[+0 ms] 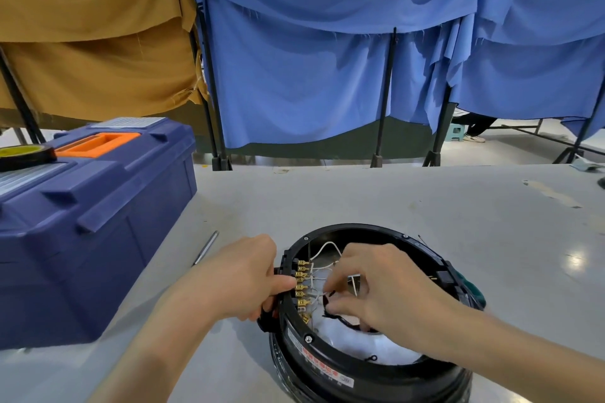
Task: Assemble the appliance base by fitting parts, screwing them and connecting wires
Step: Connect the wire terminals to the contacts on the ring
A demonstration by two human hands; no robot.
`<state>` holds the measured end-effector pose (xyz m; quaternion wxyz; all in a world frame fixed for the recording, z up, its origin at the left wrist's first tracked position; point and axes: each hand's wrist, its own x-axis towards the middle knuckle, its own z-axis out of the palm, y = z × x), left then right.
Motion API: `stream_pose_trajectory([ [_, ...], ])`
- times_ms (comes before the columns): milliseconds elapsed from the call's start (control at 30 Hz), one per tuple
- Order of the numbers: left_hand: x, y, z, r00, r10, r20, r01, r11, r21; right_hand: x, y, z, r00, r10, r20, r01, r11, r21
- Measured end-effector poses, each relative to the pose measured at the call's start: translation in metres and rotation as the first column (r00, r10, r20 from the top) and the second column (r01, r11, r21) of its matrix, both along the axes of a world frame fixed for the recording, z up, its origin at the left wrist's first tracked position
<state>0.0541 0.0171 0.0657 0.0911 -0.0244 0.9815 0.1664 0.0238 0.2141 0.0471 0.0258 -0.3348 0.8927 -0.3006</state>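
Note:
A round black appliance base (376,373) lies open on the grey table (360,199), low in the middle of the view. A row of brass terminals (302,286) lines its left inner wall, with white wires (322,250) running from them. My left hand (242,278) grips the base's left rim from outside, beside the terminals. My right hand (370,285) reaches into the base, its fingertips pinching a black wire (330,312) over the white padding (389,350) inside.
A blue toolbox (88,222) with an orange handle stands at the left, a black tape roll (24,155) on its lid. A thin metal tool (205,247) lies between toolbox and base. Blue and brown cloths hang on frames behind the table.

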Motion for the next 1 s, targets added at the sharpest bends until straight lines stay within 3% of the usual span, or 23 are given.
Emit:
stream_pose_trajectory([
  [100,0.005,0.0,0.003,0.999,-0.032,0.043,0.03,0.999,0.034,0.004,-0.002,-0.003,0.993,0.116,0.007,-0.116,0.991,0.063],
  [333,0.012,0.002,0.008,0.997,-0.043,0.068,0.038,0.997,0.067,0.007,-0.004,-0.005,0.977,0.188,-0.101,-0.176,0.977,0.118],
  [567,0.011,0.003,0.006,0.997,-0.047,0.055,0.045,0.998,0.043,0.004,-0.015,-0.01,0.886,0.342,-0.313,-0.212,0.899,0.382],
  [1000,0.01,0.001,0.006,0.997,-0.04,0.069,0.036,0.998,0.054,0.0,-0.017,-0.011,0.841,0.38,-0.386,-0.189,0.874,0.448],
])
